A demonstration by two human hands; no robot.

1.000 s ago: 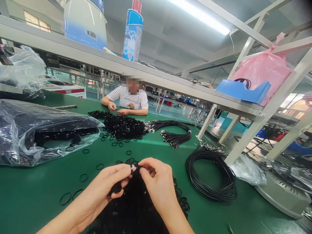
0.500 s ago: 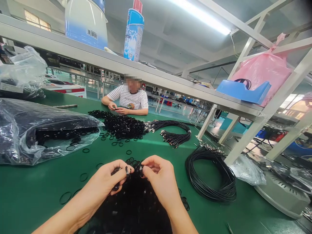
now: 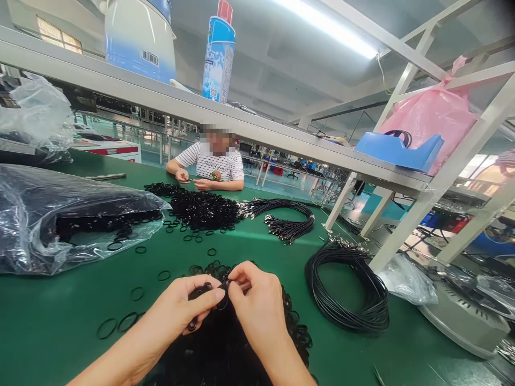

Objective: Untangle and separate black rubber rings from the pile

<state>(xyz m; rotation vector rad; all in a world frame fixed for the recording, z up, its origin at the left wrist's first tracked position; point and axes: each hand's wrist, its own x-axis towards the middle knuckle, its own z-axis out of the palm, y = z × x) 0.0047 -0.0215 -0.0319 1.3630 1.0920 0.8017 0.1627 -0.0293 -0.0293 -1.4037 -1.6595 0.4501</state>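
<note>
Several small black rubber rings (image 3: 198, 292) are bunched in my left hand (image 3: 177, 306), whose fingers are curled around them. Its thumb and forefinger pinch at the edge of one ring. Close against it, my right hand (image 3: 258, 303) is closed in a pinch on a black ring (image 3: 225, 287), partly hidden by the fingertips. Both hands are over a big dark pile of the same rings (image 3: 213, 343), which spreads under my wrists. A few loose rings (image 3: 107, 328) lie on the green table to the left.
A clear plastic bag (image 3: 80, 252) of rings lies at left. Beyond my hands is another ring heap (image 3: 205, 209), with a person (image 3: 219, 166) seated behind it. Coiled black cables (image 3: 348, 316) lie at right, beside a shelf post (image 3: 418, 225). A shelf (image 3: 273, 131) crosses above.
My fingertips have come closer together and dipped slightly. My right hand has shifted a little left, uncovering more of the pile's right edge. The seated person's hands have moved slightly.
</note>
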